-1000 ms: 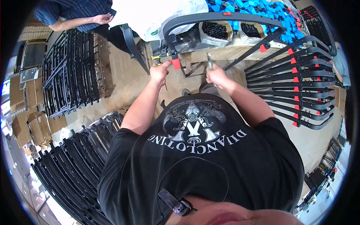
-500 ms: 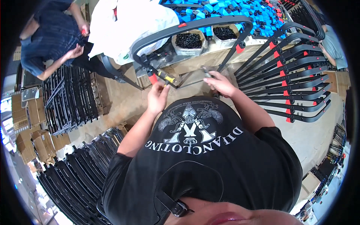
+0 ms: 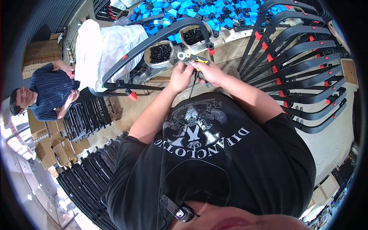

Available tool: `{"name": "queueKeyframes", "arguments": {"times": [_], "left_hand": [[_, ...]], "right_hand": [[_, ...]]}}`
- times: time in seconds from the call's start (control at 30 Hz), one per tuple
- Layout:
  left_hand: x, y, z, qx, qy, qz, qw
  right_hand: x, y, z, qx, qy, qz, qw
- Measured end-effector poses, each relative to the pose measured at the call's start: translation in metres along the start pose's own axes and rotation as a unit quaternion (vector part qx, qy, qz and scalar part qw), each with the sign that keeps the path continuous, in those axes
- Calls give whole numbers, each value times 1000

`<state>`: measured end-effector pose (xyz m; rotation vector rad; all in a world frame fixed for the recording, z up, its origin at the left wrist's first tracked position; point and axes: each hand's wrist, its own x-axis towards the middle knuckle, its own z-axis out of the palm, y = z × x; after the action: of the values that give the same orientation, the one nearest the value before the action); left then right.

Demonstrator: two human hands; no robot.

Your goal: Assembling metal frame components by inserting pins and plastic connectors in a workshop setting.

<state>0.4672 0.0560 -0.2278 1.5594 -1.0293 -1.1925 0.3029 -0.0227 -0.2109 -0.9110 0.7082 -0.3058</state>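
Note:
My right hand (image 3: 212, 74) is closed around a hand tool with a yellow-and-black handle (image 3: 198, 58). Close against it, my left hand (image 3: 181, 77) has its fingers pinched together; what they hold is hidden. A pale metal ring end, like that of a spanner (image 3: 181, 55), shows just above the left fingertips, and I cannot tell which hand bears it. Between the hands a thin dark shaft (image 3: 193, 85) points down toward my shirt. Just beyond stands a curved black tube frame (image 3: 155, 39) with red end pieces (image 3: 211, 51).
Behind the frame, a bench holds a heap of blue and black parts (image 3: 230, 15) and two tubs of small black pieces (image 3: 160, 53). Several black curved frames (image 3: 303, 57) stand at right. White sheeting (image 3: 101, 50), a co-worker (image 3: 53, 90) and stacked black bars (image 3: 90, 168) are at left.
My hands have come together from apart. The yellow-and-black tool, earlier at my left hand, is now at my right. The view has shifted, and the frame appears further left.

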Motion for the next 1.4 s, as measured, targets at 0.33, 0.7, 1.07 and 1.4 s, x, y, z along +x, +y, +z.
{"name": "queueKeyframes", "arguments": {"times": [0.33, 0.7, 1.07, 1.4], "left_hand": [[49, 4, 40, 115, 46, -86, 989], [84, 24, 79, -90, 31, -185, 978], [90, 46, 74, -113, -17, -218, 969], [95, 49, 67, -145, -40, -241, 959]], "right_hand": [[5, 24, -117, -349, 260, -94, 895], [54, -5, -146, 49, 270, -82, 958], [74, 3, -157, 128, 217, -4, 968], [66, -9, -150, 75, 229, -37, 970]]}}
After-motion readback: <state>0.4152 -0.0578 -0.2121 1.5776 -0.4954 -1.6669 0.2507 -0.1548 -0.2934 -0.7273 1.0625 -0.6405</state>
